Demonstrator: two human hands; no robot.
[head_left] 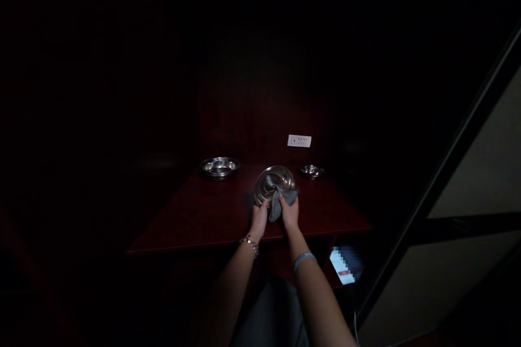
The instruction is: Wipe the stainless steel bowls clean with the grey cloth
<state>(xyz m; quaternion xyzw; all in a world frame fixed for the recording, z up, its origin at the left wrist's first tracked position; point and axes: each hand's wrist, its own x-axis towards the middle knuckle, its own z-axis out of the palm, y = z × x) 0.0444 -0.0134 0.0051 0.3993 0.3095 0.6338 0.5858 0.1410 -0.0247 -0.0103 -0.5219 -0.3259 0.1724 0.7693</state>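
Observation:
A round, shiny metal plate (266, 180) is held up above the front part of the dark red table, tilted toward me. My left hand (259, 219) is closed on its lower left rim, thumb on top. At the lower right rim, my right hand (290, 213) presses a grey cloth (277, 205) against the plate, its fingers closed around both. Most fingers of both hands are hidden beneath the plate and cloth.
The dark red table (183, 222) carries a wide metal dish (220, 168) at back left and a smaller metal bowl (312, 172) at back right. A white socket panel (299, 141) is on the wall. A lit screen (342, 267) sits below the table's right edge.

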